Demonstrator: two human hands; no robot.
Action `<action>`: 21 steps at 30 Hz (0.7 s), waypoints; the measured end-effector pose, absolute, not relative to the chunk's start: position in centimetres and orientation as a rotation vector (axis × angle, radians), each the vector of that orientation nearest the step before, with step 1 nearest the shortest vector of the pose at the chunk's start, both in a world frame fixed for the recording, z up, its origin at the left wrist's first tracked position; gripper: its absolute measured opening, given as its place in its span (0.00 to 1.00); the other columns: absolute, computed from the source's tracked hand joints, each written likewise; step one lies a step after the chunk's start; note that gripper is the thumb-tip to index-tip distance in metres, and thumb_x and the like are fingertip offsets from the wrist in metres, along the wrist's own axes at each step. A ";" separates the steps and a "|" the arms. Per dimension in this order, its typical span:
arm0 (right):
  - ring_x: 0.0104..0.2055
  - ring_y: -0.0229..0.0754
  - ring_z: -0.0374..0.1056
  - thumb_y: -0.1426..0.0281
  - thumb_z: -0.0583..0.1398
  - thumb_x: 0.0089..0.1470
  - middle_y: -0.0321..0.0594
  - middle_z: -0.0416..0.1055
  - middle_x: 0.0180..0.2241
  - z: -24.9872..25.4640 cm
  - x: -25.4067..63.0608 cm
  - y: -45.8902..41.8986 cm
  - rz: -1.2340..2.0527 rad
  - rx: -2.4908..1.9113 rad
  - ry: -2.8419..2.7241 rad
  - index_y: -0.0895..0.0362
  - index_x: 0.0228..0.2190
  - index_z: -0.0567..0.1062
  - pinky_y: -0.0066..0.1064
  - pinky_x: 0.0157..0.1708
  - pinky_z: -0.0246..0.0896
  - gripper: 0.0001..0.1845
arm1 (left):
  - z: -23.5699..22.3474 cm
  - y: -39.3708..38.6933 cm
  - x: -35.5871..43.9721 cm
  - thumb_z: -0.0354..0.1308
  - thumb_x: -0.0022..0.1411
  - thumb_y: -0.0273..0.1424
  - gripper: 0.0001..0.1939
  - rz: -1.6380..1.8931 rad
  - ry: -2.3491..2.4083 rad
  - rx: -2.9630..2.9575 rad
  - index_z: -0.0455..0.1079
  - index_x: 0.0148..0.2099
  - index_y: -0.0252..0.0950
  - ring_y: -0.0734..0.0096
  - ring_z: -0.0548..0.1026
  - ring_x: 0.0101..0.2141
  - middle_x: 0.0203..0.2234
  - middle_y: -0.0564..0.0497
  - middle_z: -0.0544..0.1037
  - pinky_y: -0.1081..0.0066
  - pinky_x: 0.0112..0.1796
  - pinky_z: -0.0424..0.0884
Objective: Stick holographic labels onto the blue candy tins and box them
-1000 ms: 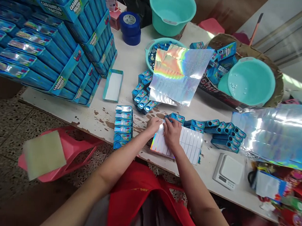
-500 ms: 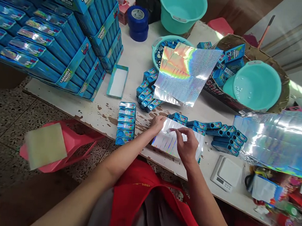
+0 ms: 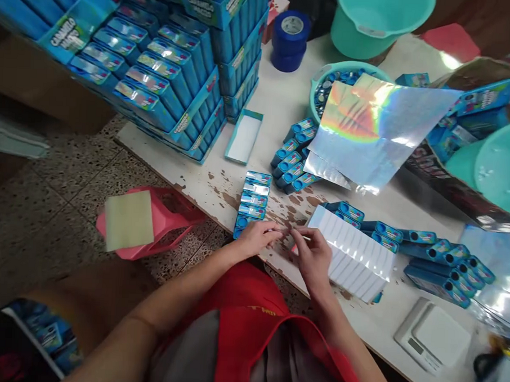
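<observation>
Both my hands meet at the table's near edge, pinching a thin sticker strip (image 3: 287,232) between them. My left hand (image 3: 257,237) holds its left end with closed fingers; my right hand (image 3: 313,255) pinches the right end. Just right of my hands lies a holographic sticker sheet (image 3: 353,254) cut into narrow strips. A short stack of small blue boxes (image 3: 251,202) stands just left of my left hand. More small blue boxes (image 3: 430,252) lie in rows behind the sheet.
Tall stacks of blue display cartons (image 3: 159,68) fill the back left. An open lid (image 3: 243,137), blue tape rolls (image 3: 290,40), teal bowls (image 3: 376,16), a large holographic sheet (image 3: 376,131) and a small scale (image 3: 432,336) sit on the worn white table (image 3: 280,102). A pink stool (image 3: 164,221) stands at left.
My hands have come off the sticker sheet and moved left to the table edge, now holding a peeled strip between them. The view has shifted left and down.
</observation>
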State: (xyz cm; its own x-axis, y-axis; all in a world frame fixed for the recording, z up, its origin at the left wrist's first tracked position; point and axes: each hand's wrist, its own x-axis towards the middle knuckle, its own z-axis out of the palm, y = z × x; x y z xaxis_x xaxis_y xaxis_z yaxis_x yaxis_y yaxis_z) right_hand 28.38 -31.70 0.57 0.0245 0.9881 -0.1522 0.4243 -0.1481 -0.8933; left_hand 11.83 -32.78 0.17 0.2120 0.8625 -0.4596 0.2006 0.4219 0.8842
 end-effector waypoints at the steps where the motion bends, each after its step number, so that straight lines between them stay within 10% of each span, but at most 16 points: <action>1: 0.39 0.43 0.67 0.56 0.63 0.47 0.41 0.72 0.33 -0.4 27.1 -32.1 1.127 -1.661 -1.434 0.56 0.26 0.75 0.36 0.39 0.63 0.15 | 0.0 -33.7 10.3 0.49 0.60 0.39 0.13 0.585 1.360 1.078 0.68 0.33 0.35 0.76 0.67 0.21 0.17 0.58 0.67 0.75 0.26 0.62; 16: 0.42 0.44 0.62 0.59 0.63 0.43 0.41 0.60 0.37 -6.0 19.4 -34.5 1.043 -1.772 -1.341 0.56 0.28 0.71 0.37 0.42 0.60 0.14 | -5.3 -35.8 3.1 0.44 0.63 0.30 0.08 0.363 1.685 1.174 0.62 0.43 0.37 0.69 0.70 0.28 0.24 0.54 0.71 0.70 0.34 0.66; 21: 0.35 0.40 0.63 0.58 0.65 0.41 0.40 0.63 0.38 -6.4 19.4 -34.3 1.146 -1.802 -1.199 0.55 0.36 0.63 0.34 0.35 0.62 0.24 | -5.4 -38.1 4.8 0.42 0.66 0.38 0.20 0.478 1.871 1.022 0.63 0.55 0.36 0.63 0.72 0.49 0.47 0.43 0.75 0.65 0.50 0.65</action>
State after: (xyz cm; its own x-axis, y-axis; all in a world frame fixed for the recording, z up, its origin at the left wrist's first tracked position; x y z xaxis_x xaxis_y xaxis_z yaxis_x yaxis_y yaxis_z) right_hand 19.43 -34.32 -6.41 0.1880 0.9362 -0.2969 0.3386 -0.3455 -0.8752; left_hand 4.82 -38.08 -5.41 -0.2315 0.8103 -0.5384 0.4528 0.5795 0.6776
